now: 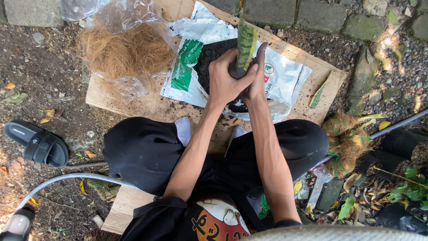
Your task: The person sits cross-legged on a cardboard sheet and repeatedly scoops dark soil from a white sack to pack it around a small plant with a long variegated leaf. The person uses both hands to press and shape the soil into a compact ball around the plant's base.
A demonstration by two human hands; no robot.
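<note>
Both hands wrap the dark base of an upright plant with long green, yellow-edged leaves [245, 42]. My left hand [227, 79] grips it from the left, thumb across the front. On the right side my right hand [257, 73] presses against it, fingers pointing up. Under the hands lies a torn white and green bag [285, 76] with a heap of dark soil [209, 56] on it. The bag rests on a brown cardboard sheet [147, 105] on the ground. I sit cross-legged in black trousers.
A clear plastic bag of brown coconut fibre [127, 49] sits at the cardboard's far left. A black sandal [38, 143] lies left, a white hose [67, 178] curves beside my knee. More fibre [347, 138], a loose leaf piece [318, 93] and stone pavers [312, 15] are to the right and beyond.
</note>
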